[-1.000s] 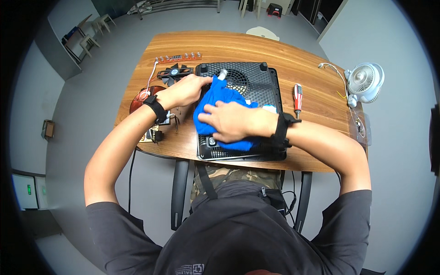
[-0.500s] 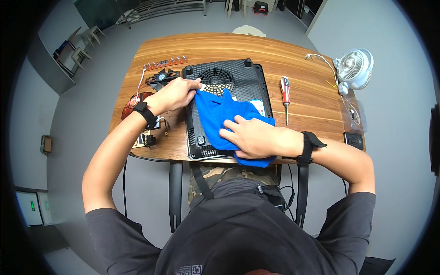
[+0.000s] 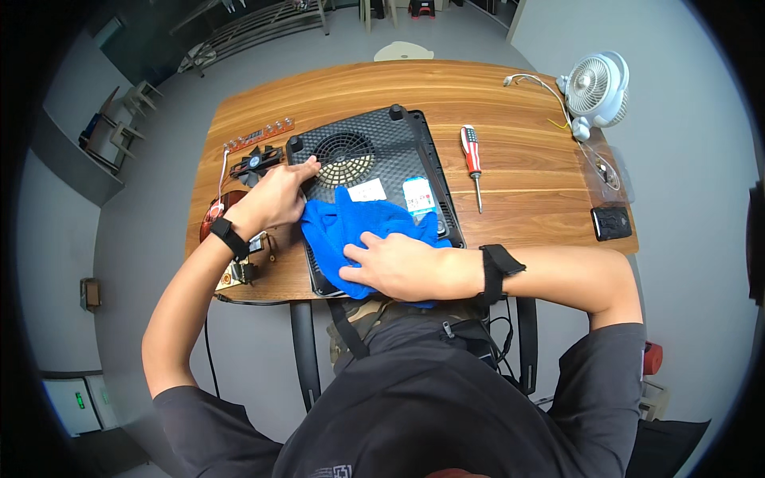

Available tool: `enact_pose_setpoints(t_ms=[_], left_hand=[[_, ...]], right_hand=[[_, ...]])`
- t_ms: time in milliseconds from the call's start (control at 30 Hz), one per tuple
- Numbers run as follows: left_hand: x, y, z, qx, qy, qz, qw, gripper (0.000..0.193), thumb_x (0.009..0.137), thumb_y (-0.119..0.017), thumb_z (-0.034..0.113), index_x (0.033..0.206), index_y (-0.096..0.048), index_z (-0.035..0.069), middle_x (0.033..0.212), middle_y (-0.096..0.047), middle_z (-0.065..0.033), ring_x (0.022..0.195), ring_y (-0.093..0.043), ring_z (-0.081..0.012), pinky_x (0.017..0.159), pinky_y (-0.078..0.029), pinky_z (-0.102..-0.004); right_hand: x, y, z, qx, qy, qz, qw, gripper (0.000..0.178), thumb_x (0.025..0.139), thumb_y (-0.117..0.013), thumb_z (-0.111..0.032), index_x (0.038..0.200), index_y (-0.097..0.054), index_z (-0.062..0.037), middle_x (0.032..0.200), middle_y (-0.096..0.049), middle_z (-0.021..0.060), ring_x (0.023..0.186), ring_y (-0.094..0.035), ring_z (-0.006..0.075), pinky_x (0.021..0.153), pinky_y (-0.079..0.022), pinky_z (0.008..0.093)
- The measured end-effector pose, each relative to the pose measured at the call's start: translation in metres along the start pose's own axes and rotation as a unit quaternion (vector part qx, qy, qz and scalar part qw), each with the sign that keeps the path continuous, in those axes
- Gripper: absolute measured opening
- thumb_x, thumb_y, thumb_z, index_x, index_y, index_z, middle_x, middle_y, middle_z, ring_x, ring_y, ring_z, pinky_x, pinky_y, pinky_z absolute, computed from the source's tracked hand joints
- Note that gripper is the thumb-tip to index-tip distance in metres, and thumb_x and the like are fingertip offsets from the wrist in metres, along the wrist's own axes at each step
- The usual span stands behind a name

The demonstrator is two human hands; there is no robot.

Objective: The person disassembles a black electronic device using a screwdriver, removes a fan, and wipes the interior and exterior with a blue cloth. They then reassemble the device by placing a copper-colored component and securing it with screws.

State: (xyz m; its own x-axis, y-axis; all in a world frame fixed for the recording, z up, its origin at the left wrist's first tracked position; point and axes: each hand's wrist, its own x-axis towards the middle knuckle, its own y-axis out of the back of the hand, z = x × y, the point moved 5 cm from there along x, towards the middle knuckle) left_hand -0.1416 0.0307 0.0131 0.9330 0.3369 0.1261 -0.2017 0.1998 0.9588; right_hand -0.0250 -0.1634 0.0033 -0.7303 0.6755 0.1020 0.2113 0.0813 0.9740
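A black appliance housing (image 3: 398,155) with a textured face, a round vent grille and corner feet lies on the wooden table in front of me. My left hand (image 3: 275,197) holds its left edge, the forefinger reaching over onto the face near the grille; the thumb is mostly hidden. A crumpled blue cloth (image 3: 358,219) covers the near part of the housing and hangs toward the table's front edge. My right hand (image 3: 390,267) presses on this cloth with bent fingers. White and blue labels (image 3: 418,196) show just beyond the cloth.
Left of the housing lie a small black fan (image 3: 255,162), a reddish coil (image 3: 209,217), a circuit board (image 3: 233,276) and an orange button strip (image 3: 259,135). On the right are a screwdriver (image 3: 472,159), a white desk fan (image 3: 594,89), a clear bag (image 3: 603,171) and a small black item (image 3: 612,224).
My right hand has drawn the cloth toward me and leftward, uncovering the labels. My left hand has moved off the cloth's corner to the housing's left edge. The view has shifted slightly.
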Motion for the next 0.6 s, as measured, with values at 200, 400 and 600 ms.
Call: enact_pose_setpoints(t_ms=[200, 400, 600], left_hand=[[0.013, 0.001, 0.004, 0.001, 0.003, -0.031, 1.0, 0.051, 0.071, -0.055, -0.003, 0.12, -0.064, -0.014, 0.128, -0.063, -0.0313, 0.126, -0.059, -0.0372, 0.114, -0.046, -0.0403], [0.006, 0.002, 0.001, -0.011, 0.017, -0.046, 0.999, 0.053, 0.073, -0.059, 0.0, 0.124, -0.061, -0.016, 0.131, -0.061, -0.0317, 0.123, -0.061, -0.0394, 0.113, -0.046, -0.0417], [0.011, -0.004, 0.016, 0.079, 0.069, -0.157, 0.982, 0.091, 0.092, -0.063, 0.059, 0.152, -0.038, -0.003, 0.151, -0.036, -0.0412, 0.114, -0.062, -0.0536, 0.104, -0.051, -0.0481]], right_hand=[[-0.04, 0.028, 0.019, 0.007, -0.099, -0.061, 0.993, 0.037, 0.083, -0.071, -0.013, 0.119, -0.065, -0.0106, 0.116, -0.061, 0.0164, 0.106, -0.064, 0.0374, 0.076, -0.059, 0.0455], [-0.068, 0.092, 0.073, 0.017, -0.268, -0.003, 0.963, 0.045, 0.08, -0.073, -0.017, 0.122, -0.062, -0.0056, 0.114, -0.063, 0.0198, 0.105, -0.066, 0.0392, 0.085, -0.057, 0.0488], [-0.07, 0.07, 0.187, 0.021, -0.44, 0.071, 0.895, 0.047, 0.086, -0.068, -0.024, 0.127, -0.059, -0.0043, 0.123, -0.063, 0.0224, 0.112, -0.063, 0.0434, 0.096, -0.052, 0.0505]])
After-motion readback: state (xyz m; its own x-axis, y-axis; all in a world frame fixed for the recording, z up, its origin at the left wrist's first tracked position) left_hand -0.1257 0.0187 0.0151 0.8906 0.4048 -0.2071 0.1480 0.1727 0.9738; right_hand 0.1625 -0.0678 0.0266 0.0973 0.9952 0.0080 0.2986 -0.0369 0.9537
